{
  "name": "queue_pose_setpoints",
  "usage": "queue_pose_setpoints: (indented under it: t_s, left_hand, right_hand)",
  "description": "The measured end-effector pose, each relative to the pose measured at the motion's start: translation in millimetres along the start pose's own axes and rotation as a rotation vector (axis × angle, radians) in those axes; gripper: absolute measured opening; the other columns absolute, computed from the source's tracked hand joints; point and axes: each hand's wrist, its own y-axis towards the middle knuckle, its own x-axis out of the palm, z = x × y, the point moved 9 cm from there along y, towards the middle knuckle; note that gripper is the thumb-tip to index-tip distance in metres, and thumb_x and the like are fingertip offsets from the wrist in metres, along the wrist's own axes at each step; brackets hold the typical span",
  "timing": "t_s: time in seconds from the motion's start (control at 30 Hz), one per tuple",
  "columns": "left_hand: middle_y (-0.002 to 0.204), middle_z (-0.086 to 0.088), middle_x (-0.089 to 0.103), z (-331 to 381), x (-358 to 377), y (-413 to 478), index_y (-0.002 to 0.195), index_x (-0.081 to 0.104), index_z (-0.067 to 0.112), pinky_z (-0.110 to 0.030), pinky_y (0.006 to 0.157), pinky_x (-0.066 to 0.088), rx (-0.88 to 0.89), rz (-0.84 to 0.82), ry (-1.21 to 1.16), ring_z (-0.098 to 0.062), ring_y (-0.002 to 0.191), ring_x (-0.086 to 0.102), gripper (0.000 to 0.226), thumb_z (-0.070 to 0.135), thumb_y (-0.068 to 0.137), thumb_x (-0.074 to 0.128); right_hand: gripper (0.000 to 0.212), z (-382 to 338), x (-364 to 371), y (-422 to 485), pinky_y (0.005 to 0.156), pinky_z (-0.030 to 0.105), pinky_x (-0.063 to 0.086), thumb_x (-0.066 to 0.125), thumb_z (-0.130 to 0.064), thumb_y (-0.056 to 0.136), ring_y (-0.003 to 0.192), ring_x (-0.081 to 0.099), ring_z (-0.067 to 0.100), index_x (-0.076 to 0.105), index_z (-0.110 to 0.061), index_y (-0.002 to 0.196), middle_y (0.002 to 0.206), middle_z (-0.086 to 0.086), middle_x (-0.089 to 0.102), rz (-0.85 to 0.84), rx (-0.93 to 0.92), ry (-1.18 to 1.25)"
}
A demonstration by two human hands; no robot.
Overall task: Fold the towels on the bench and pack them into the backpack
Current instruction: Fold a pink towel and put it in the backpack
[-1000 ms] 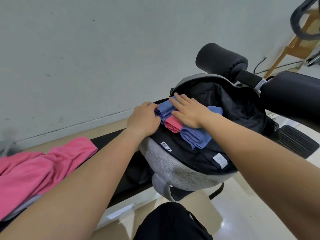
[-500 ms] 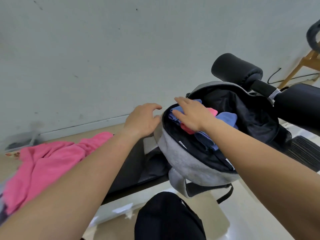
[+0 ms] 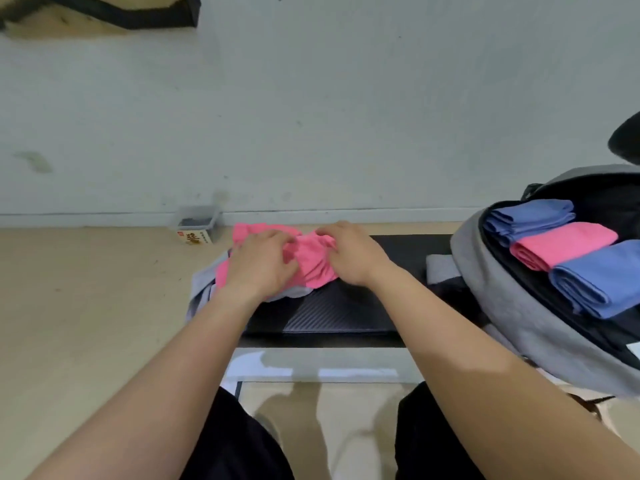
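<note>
bench (image 3: 332,317): black padded top running left to right in front of the person, close to a pale wall.
pink towel (image 3: 313,263): crumpled in a heap on the left part of the bench, lying partly on top of a grey towel.
left hand (image 3: 258,263): palm down on the near left side of the pink towel, fingers curled into the cloth and gripping it.
right hand (image 3: 349,254): on the right side of the same heap, fingers bent over its far edge and pinching a bunch of the cloth.
grey towel (image 3: 204,289): unfolded under the pink one, its edge hanging off the left end of the bench.
backpack (image 3: 502,292): grey with a black lining, lying open at the right end of the bench, well apart from both hands.
packed towels: three folded ones lie side by side in the opening, each touching the next: a far blue towel (image 3: 530,216), a folded pink one (image 3: 564,244) in the middle, and a near blue towel (image 3: 595,277).
box (image 3: 195,225): small, on the floor against the foot of the wall, beyond the left end of the bench.
legs (image 3: 235,445): in black trousers at the bottom edge, either side of a strip of floor.
</note>
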Motion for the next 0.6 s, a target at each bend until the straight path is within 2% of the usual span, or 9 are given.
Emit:
queue_pose_setpoints:
  t_s: [0.1,0.17,0.23,0.33,0.4,0.5,0.6]
  left_hand:
    - [0.138,0.005,0.057,-16,18,-6,0.134,0.056,0.038,-0.042,0.098,0.047,0.009,-0.079,-0.088,-0.022,0.121,0.055,0.059,0.042,0.077,0.065]
    - [0.120,0.009,0.064,-26,19,-2,0.120,0.065,0.035,-0.038,0.091,0.051,0.022,-0.067,-0.187,-0.015,0.107,0.060,0.043,0.035,0.077,0.070]
    - [0.098,0.015,0.065,-35,18,1,0.099,0.070,0.034,-0.036,0.081,0.054,0.012,-0.028,-0.232,-0.010,0.091,0.063,0.019,0.030,0.080,0.073]
    - [0.082,0.015,0.065,-42,13,4,0.085,0.066,0.033,-0.031,0.075,0.052,-0.034,0.022,-0.297,-0.010,0.084,0.064,0.006,0.031,0.081,0.070]
    - [0.080,0.012,0.068,-39,8,7,0.083,0.063,0.032,-0.033,0.077,0.052,-0.031,0.044,-0.356,-0.009,0.080,0.064,0.005,0.031,0.081,0.068]
    - [0.082,0.010,0.069,-27,9,8,0.084,0.063,0.029,-0.037,0.081,0.053,0.014,0.003,-0.425,-0.009,0.081,0.065,0.006,0.033,0.083,0.067]
    - [0.087,0.013,0.068,-12,16,5,0.089,0.065,0.030,-0.038,0.083,0.054,0.045,-0.058,-0.466,-0.008,0.086,0.065,0.008,0.035,0.084,0.070]
  right_hand:
    - [0.057,-8,30,3,0.111,0.043,0.038,0.051,-0.012,0.088,0.134,0.045,0.023,0.048,-0.023,0.143,0.145,0.003,0.051,-0.068,-0.064,0.016]
    - [0.050,-7,39,6,0.104,0.042,0.044,0.055,-0.017,0.090,0.125,0.052,0.022,0.052,-0.023,0.139,0.138,0.002,0.057,-0.080,-0.085,0.033]
    - [0.034,-3,38,12,0.092,0.037,0.049,0.063,-0.024,0.090,0.107,0.061,0.019,0.061,-0.024,0.124,0.117,-0.002,0.066,-0.058,-0.078,0.052]
    - [0.017,-1,27,19,0.073,0.031,0.047,0.068,-0.028,0.088,0.076,0.058,0.013,0.065,-0.022,0.103,0.083,-0.005,0.063,-0.026,-0.078,0.153]
    - [0.009,-1,24,19,0.063,0.030,0.040,0.066,-0.028,0.088,0.064,0.050,0.010,0.068,-0.021,0.093,0.069,-0.005,0.057,-0.036,-0.063,0.226]
    - [0.018,1,15,13,0.056,0.032,0.033,0.061,-0.025,0.085,0.057,0.042,0.014,0.063,-0.013,0.071,0.060,-0.005,0.049,-0.034,-0.021,0.261]
    - [0.013,12,-2,2,0.045,0.034,0.041,0.063,-0.025,0.081,0.050,0.051,0.020,0.066,-0.017,0.071,0.059,0.001,0.057,-0.002,0.049,0.256]
